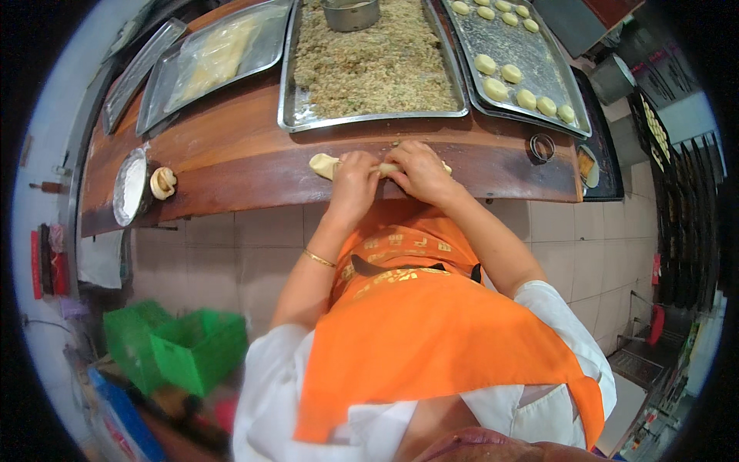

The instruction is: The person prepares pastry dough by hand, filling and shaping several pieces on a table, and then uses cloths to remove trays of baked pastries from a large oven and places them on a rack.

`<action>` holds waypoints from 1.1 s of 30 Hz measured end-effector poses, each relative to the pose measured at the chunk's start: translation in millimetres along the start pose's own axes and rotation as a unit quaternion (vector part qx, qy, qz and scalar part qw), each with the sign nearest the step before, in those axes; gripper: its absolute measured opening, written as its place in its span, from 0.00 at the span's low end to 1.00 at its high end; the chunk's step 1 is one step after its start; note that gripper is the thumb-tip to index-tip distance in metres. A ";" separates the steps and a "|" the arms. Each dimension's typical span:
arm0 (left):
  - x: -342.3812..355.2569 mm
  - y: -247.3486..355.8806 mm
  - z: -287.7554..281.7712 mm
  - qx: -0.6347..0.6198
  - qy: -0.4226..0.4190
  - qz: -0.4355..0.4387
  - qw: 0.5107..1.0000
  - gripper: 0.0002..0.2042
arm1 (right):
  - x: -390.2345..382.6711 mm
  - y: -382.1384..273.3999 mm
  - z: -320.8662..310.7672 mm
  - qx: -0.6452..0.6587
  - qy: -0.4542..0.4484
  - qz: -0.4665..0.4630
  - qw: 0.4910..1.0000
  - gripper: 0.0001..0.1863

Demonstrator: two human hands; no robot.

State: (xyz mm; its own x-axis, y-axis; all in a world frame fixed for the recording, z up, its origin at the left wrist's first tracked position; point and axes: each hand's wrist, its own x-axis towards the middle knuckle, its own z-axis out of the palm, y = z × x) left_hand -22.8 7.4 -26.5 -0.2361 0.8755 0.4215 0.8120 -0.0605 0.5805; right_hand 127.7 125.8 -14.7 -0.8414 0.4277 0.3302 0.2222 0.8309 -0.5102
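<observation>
We find both hands laid on a pale dough roll (pixel 325 164) at the near edge of the wooden table (pixel 231 158). The left hand (pixel 356 179) rests on the roll with fingers curled down over it; the right hand (pixel 419 171) sits just beside it, fingers likewise bent and pressing on the dough. We judge neither hand to be spread flat; whether the fingertips pinch the dough or only press it we cannot tell, as the knuckles hide them.

We judge the step in hand to be rolling or stretching the dough into a log. The roll lies crosswise under both palms, one end showing beyond the left hand, a small tip beyond the right. The next move, in our judgement, calls for even pressure from both hands so that the log keeps a uniform thickness, and for care at the table's edge, which lies close to the wrists.

Beyond the hands stands a tray of crumbly filling (pixel 369 65) with a metal cup in it; to its right, a baking tray with round dough pieces (pixel 512 73). Well to the left lie a coiled dough piece (pixel 162 183) and a bowl of flour (pixel 131 187). A ring cutter (pixel 542 147) lies to the right.
</observation>
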 end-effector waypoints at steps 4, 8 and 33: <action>7.1 5.6 -2.5 -0.184 -0.016 -0.148 0.972 0.07 | -2.3 -14.1 -10.4 0.259 -0.053 0.229 0.937 0.09; 5.5 2.2 5.1 -0.010 -0.017 -0.099 0.995 0.08 | -11.4 -9.6 -12.9 0.031 0.005 0.100 0.994 0.06; -8.5 16.0 4.2 -0.084 0.016 -0.140 0.986 0.09 | 6.7 -6.1 1.3 0.088 -0.034 -0.039 0.995 0.06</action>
State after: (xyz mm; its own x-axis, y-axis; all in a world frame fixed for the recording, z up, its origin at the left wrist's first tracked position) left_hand -5.6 1.0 -23.6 -0.4580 0.8534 0.2487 0.6127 0.1004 0.7839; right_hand 120.1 123.1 -10.4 -0.8853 0.3352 0.3222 0.0715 0.7829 -0.6180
